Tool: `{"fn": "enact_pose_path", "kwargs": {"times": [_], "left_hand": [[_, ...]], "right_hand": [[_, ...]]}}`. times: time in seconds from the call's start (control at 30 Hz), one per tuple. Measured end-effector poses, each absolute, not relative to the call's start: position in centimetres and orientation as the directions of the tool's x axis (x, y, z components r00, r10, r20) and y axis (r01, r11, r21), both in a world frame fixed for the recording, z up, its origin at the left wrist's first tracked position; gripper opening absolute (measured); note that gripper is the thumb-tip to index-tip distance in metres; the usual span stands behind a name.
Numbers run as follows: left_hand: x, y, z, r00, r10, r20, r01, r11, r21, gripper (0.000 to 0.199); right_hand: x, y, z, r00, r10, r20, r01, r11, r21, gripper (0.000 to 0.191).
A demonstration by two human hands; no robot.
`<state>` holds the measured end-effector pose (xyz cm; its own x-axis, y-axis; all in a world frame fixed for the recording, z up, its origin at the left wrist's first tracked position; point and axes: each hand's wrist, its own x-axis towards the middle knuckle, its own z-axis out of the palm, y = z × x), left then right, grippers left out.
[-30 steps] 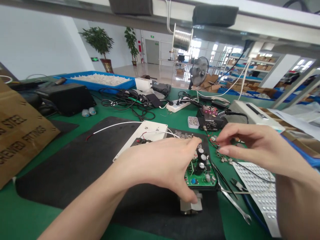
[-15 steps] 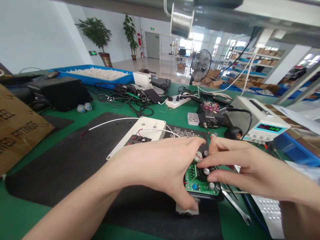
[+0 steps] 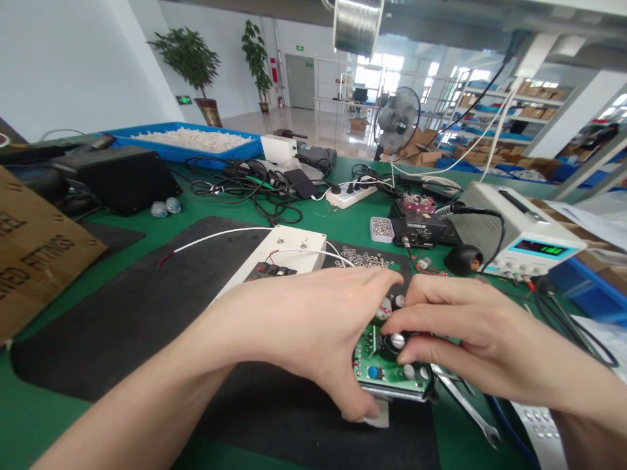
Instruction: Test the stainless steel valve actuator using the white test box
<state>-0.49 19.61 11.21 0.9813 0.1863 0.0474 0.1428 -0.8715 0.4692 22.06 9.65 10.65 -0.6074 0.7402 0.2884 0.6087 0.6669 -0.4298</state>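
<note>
A green circuit board [image 3: 392, 375] with several capacitors and a blue part sits low over the black mat. My left hand [image 3: 313, 326] is wrapped round the board's left side, its thumb at the near edge beside a pale block [image 3: 379, 418]. My right hand [image 3: 470, 320] has thumb and forefinger closed around a black round component with a silver top [image 3: 396, 342] on the board. Palm and fingers hide the board's far left part. Behind my left wrist lies a white enclosure plate [image 3: 304, 254] with a black terminal block [image 3: 272, 271] and white cable.
An open-end wrench [image 3: 470, 411] lies right of the board. Small metal nuts [image 3: 362, 256] are scattered beyond my hands. A power supply [image 3: 519, 228] and soldering station [image 3: 416, 232] stand at right. A cardboard box [image 3: 44, 261] is at left, a blue tray [image 3: 191, 156] behind.
The board has shifted slightly left and tilted a little, with both hands still on it. The camera view has moved slightly.
</note>
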Motion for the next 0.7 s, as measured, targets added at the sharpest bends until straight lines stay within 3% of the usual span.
{"fn": "enact_pose_path", "kwargs": {"times": [0.33, 0.7], "left_hand": [[-0.6, 20.6, 10.8, 0.980, 0.198, 0.025, 0.157, -0.845, 0.512, 0.076], [0.3, 23.5, 8.8, 0.887, 0.462, -0.011, 0.357, -0.670, 0.651, 0.094]], "right_hand": [[22.4, 9.6, 10.7, -0.588, 0.759, 0.279, 0.643, 0.648, -0.408, 0.019], [25.7, 14.8, 8.3, -0.400, 0.873, 0.278, 0.580, 0.476, -0.661, 0.019]]}}
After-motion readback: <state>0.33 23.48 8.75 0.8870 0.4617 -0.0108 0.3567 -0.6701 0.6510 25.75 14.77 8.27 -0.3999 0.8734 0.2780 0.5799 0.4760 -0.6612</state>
